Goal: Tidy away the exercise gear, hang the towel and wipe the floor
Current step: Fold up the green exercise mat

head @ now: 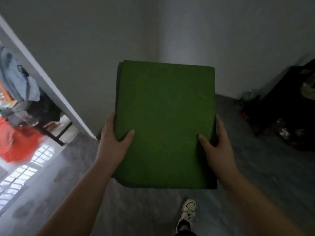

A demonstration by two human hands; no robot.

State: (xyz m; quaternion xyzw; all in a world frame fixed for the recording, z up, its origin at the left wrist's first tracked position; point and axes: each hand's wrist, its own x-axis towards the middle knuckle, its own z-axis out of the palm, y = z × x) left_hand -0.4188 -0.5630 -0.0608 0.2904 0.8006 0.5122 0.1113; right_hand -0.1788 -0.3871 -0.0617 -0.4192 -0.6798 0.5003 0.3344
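A folded green exercise mat point(164, 120) is held up flat in front of me, above the floor. My left hand point(114, 138) grips its left edge, thumb on top and fingers hidden underneath. My right hand point(216, 143) grips the right edge the same way, thumb lying on the green surface. The mat hides the lower part of the wall corner behind it.
A grey wall corner point(158, 40) stands straight ahead. At left a doorway shows clothes point(15, 82) and an orange bag point(17, 142). A dark rack with clutter point(286, 106) stands at right. My white shoe point(187, 213) is on the grey floor point(136, 210).
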